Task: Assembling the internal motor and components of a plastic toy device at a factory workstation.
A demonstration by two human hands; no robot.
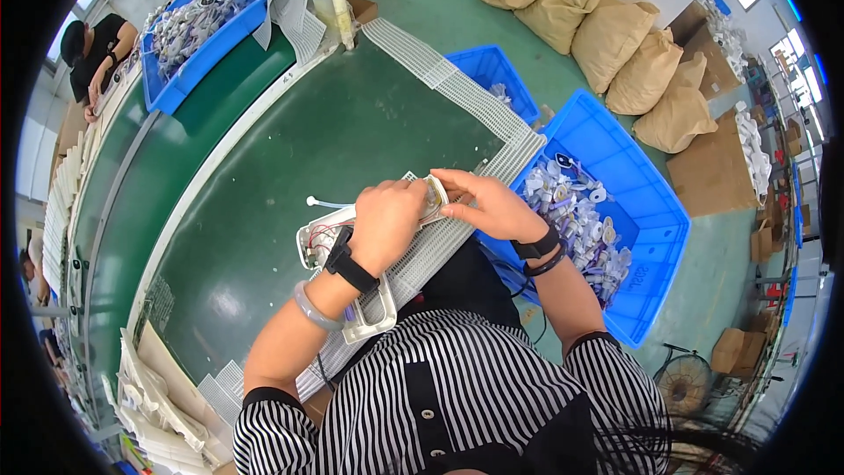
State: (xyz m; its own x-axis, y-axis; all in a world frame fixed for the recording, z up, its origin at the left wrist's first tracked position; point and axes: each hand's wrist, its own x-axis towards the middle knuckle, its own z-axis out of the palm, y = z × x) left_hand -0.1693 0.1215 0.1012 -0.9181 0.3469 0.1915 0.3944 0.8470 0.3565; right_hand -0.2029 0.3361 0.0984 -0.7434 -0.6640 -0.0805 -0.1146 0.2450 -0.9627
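A long white plastic housing (309, 241) with thin red wires inside lies across the near edge of the green work table. My left hand (388, 218) is closed over its middle, hiding much of the inside. At the far right end of the housing, my right hand (489, 203) grips the rim between thumb and fingers. From its upper side a short white tube (329, 204) sticks out to the left. Below my left wrist, a second white plastic shell (376, 327) with a raised rim rests at the table edge, partly covered by my forearm.
To my right stands a big blue bin (652, 211) holding many white and purple parts (571, 222). Behind it is a smaller blue bin (486, 70). White mesh matting (440, 72) borders the green table (264, 202). Another blue bin (189, 75) sits far left, near a co-worker (105, 57).
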